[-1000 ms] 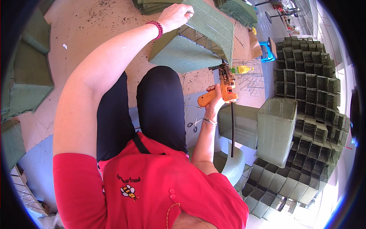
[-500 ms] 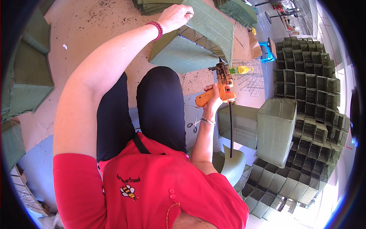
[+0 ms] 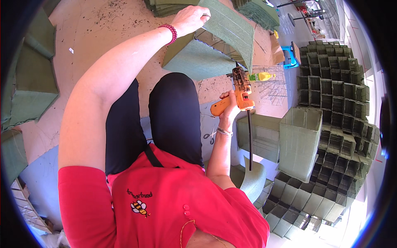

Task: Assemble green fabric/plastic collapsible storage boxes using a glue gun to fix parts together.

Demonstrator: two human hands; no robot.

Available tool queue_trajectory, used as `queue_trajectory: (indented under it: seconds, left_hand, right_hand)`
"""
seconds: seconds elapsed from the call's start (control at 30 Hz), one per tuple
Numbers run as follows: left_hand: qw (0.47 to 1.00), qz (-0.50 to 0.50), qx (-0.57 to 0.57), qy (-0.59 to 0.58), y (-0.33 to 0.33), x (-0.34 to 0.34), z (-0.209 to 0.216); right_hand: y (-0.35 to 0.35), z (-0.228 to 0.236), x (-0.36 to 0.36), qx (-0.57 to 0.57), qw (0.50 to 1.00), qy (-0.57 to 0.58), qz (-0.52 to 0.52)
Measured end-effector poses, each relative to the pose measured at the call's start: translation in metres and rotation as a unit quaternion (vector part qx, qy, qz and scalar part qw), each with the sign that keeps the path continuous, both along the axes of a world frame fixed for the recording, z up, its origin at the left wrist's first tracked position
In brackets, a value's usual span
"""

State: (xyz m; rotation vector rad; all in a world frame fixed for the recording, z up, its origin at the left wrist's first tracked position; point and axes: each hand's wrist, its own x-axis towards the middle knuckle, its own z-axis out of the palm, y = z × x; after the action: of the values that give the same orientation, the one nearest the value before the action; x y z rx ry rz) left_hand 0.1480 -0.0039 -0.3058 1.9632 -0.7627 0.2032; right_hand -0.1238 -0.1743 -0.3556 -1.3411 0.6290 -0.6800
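Observation:
In my right hand (image 3: 231, 108) is an orange hot glue gun (image 3: 245, 98), with my fingers wrapped round its handle. A long black glue stick (image 3: 249, 140) sticks out of its back end. Its dark, crusted nozzle end is at the right edge of a green fabric flap (image 3: 231, 31); I cannot tell whether they touch. My left hand (image 3: 191, 20) is closed on the flap's upper left edge. The flap lies over a green fabric-covered box (image 3: 198, 60) with an open side, on the brown worktable in front of my knees.
Beyond the box lie stacks of green fabric pieces (image 3: 260, 16). A yellow bottle (image 3: 261, 76) lies by wire frames (image 3: 271, 89). Scissors (image 3: 210, 135) are near my right forearm. Many green boxes (image 3: 331, 87) are stacked at right, beside a blue stool (image 3: 290, 57). Green panels (image 3: 31, 70) stand at left.
My right hand and the glue gun have shifted very slightly left and toward the far side. My left hand keeps its hold on the flap, almost unmoved.

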Motion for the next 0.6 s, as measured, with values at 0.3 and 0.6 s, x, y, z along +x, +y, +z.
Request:
queue_trajectory:
  seconds: [0.3,0.6]
  left_hand:
    - [1.000,-0.003,0.005,0.013,-0.001,-0.002,0.002]
    - [1.000,0.002,0.003,-0.003,-0.001,-0.001,0.001]
  right_hand:
    - [0.006,0.005,0.002,0.002,1.000,0.005,-0.001]
    - [0.010,0.006,0.003,-0.001,1.000,-0.005,0.005]
